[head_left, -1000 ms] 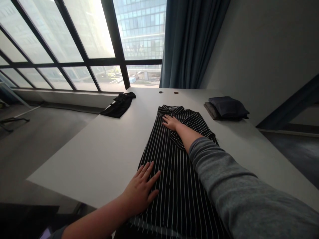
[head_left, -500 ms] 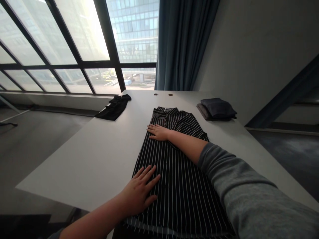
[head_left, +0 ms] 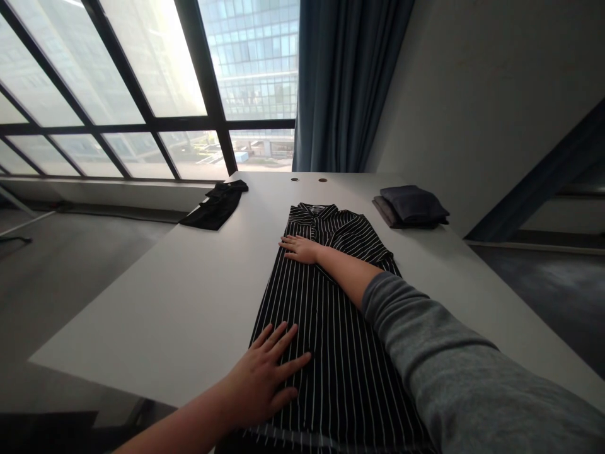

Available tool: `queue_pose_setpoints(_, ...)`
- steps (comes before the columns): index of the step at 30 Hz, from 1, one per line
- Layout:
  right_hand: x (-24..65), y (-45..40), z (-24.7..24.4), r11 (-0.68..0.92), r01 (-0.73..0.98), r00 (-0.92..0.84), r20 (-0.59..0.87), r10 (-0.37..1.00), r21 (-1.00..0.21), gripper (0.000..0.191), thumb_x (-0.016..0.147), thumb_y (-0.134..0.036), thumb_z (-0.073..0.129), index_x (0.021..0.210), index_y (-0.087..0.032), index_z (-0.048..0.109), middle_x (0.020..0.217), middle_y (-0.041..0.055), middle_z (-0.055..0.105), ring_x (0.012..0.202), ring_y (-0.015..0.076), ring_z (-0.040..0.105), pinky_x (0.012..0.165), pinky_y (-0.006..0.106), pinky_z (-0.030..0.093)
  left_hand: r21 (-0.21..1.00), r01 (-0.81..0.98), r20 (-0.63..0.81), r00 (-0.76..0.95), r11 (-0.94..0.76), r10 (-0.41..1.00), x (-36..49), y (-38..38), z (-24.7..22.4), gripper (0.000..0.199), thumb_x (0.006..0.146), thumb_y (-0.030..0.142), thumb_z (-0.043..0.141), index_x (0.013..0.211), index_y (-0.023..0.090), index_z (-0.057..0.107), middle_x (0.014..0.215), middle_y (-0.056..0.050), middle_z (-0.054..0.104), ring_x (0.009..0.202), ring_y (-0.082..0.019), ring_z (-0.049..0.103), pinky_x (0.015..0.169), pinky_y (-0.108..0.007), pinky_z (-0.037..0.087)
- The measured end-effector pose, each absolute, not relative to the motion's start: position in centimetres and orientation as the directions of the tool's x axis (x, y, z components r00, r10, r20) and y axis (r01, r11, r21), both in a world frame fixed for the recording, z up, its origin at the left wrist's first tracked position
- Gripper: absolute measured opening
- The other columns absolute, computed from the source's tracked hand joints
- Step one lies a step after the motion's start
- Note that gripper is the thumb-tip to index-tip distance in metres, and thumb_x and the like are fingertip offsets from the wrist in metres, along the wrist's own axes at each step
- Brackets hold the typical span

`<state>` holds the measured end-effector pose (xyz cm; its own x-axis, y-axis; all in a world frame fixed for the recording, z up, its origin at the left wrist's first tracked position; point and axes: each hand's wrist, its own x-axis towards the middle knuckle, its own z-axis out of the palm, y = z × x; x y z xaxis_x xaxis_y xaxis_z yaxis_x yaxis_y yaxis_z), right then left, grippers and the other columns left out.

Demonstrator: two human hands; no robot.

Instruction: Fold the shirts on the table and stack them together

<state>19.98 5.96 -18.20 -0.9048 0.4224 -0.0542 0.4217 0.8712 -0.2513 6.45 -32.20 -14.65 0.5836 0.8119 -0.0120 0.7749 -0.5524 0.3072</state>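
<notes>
Head view: the left hand point(head_left: 259, 384) and right hand point(head_left: 300, 249) rest flat on a striped black shirt point(head_left: 331, 315), gripping nothing, left fingers spread wide, right fingers narrower. The shirt lies on a white bench point(head_left: 142, 302), between a folded black garment point(head_left: 217, 208) and a stack of dark clothes point(head_left: 411, 205).

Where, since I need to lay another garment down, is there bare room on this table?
The white table is bare between the striped shirt and the black garment. Crowded over the shirt, under the left hand and right hand.
</notes>
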Motion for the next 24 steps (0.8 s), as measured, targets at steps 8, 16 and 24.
queue_pose_setpoints(8,22.4,5.1,-17.0,0.860,0.447,-0.846,0.196,0.496,-0.245,0.071,0.108,-0.063,0.031,0.163,-0.020,0.044,0.171,0.0092,0.035,0.162,0.0290,0.021,0.133,0.047,0.018,0.272,0.786,-0.041,0.586,-0.555,0.810,6.6,-32.0,-14.5,0.068,0.100,0.045,0.062,0.163,0.044,0.036,0.177,-0.006,0.014,0.161,-0.042,0.020,0.124,-0.071,0.028)
queue_pose_setpoints(16,37.1,8.2,-14.0,0.646,0.733,-0.625,0.163,0.763,-0.214,0.053,0.109,-0.046,0.039,0.143,-0.016,0.067,0.150,0.0129,0.061,0.142,0.0274,0.052,0.126,0.041,0.034,0.254,0.709,0.024,0.675,-0.658,0.737,10.9,-29.8,-11.9,0.049,0.103,0.044,0.057,0.150,0.030,0.055,0.164,-0.008,0.046,0.153,-0.035,0.039,0.120,-0.059,0.038)
queue_pose_setpoints(24,47.3,7.9,-14.5,0.469,0.867,-0.471,0.029,0.881,-0.168,0.047,0.105,-0.037,0.045,0.140,-0.019,0.070,0.146,0.0109,0.065,0.139,0.0265,0.056,0.123,0.038,0.038,0.136,0.332,0.057,0.938,-0.933,0.342,21.3,-24.9,-10.9,0.034,0.106,0.040,0.053,0.133,0.025,0.067,0.144,-0.007,0.063,0.124,-0.026,0.062,0.095,-0.039,0.052)
